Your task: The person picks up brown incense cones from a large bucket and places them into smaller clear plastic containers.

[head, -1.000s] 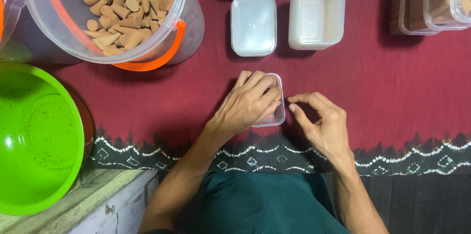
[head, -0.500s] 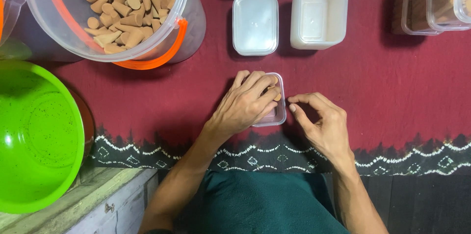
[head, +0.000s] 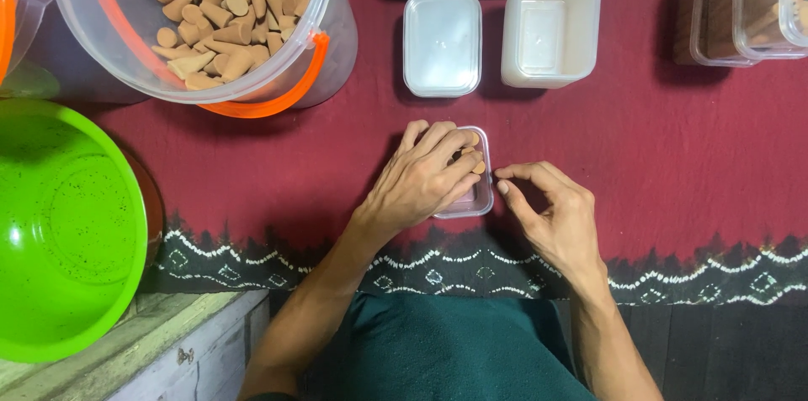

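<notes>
I see my left hand point(head: 425, 178) lying palm-down over a small clear container point(head: 471, 191) on the maroon cloth point(head: 673, 148), fingers curled over its mouth and pressing tan cones point(head: 475, 161) inside, while my right hand point(head: 551, 216) rests just right of it, fingers loosely bent, index tip at its right wall, gripping nothing. Compared with a second ago both hands sit in nearly the same spot; the bucket of cones point(head: 219, 22) stays far left, the green bowl point(head: 63, 224) left
</notes>
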